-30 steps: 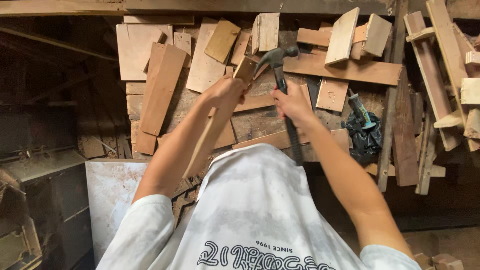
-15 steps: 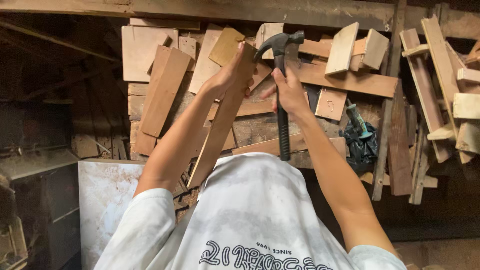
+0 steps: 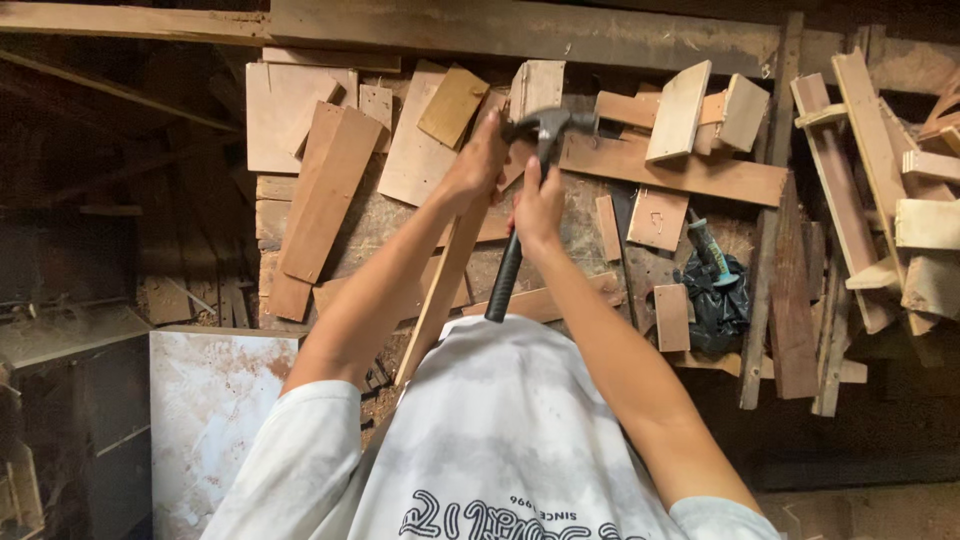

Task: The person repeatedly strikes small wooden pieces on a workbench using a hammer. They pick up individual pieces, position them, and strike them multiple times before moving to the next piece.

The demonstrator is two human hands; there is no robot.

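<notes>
My right hand grips the upper handle of a claw hammer with a dark head and a black grip that points back toward my chest. My left hand clasps the top of a long thin wooden strip that runs down toward my body. The hammer head sits right beside my left hand, at the top end of the strip. Both hands are over a workbench littered with wood offcuts. What the hammer head touches is hidden by my left hand.
Flat boards lie to the left, and a long plank with small blocks lies to the right. A black bag with a green-handled tool sits on the right. Slats are stacked at far right. A white stained panel stands lower left.
Both hands, the hammer and the strip have shifted up and slightly left in view over the second. The hammer head now sits closer to my left hand.
</notes>
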